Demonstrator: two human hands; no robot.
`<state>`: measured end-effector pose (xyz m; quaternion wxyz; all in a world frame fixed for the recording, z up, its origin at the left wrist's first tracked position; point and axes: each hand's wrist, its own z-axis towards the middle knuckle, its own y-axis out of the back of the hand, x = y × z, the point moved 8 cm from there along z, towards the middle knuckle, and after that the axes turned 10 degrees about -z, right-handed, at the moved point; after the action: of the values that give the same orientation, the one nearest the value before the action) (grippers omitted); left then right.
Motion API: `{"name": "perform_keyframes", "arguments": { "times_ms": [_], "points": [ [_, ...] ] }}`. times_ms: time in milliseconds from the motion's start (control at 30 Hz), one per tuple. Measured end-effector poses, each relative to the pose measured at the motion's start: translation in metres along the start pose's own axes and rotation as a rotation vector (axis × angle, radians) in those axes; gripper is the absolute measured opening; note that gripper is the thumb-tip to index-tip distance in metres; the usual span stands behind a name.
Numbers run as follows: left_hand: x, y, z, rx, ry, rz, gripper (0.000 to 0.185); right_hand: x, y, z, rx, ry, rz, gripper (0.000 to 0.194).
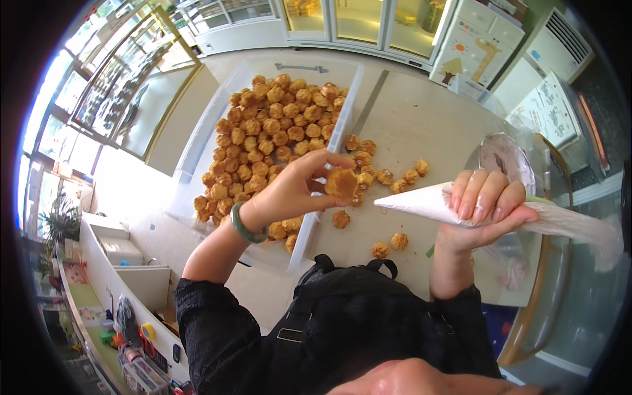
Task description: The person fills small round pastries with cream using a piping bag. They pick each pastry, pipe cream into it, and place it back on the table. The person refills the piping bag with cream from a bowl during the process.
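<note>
Between the thumb and fingers of my left hand (301,185) is a browned cream puff shell (341,184), held above the right wall of a clear plastic bin (302,243). Many puffs (271,126) fill the bin in a heap. My right hand (481,202) squeezes around a piping bag (419,202) with pale pinkish filling; its tip points left at the held puff, with a gap between them. The bag's twisted, loose end trails off to the right. Several loose puffs (385,176) lie on the table near the bin, and a few more sit closer to me.
A bowl (506,158) smeared with pinkish filling stands at the table's right, behind my right hand. A metal strip or ruler (371,101) lies beyond the bin's right side. Glass-door refrigerators (363,29) line the back; a white counter (106,261) stands at the left.
</note>
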<state>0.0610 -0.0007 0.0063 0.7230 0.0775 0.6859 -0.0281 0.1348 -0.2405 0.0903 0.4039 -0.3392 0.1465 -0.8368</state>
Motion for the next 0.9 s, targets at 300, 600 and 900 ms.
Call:
{"name": "perform_keyframes", "arguments": {
  "times_ms": [300, 600, 900],
  "points": [
    [-0.021, -0.039, 0.009, 0.127, -0.029, 0.069, 0.058, -0.014, -0.027, -0.007, 0.177, 0.057, -0.022, 0.051],
    [-0.020, -0.045, 0.021, 0.068, -0.075, 0.099, 0.055, -0.034, -0.018, -0.010, 0.110, -0.054, -0.300, 0.052],
    [0.016, -0.049, 0.038, 0.120, 0.008, 0.108, 0.053, -0.039, 0.008, -0.013, 0.070, -0.090, -0.411, 0.051]
  ]
}}
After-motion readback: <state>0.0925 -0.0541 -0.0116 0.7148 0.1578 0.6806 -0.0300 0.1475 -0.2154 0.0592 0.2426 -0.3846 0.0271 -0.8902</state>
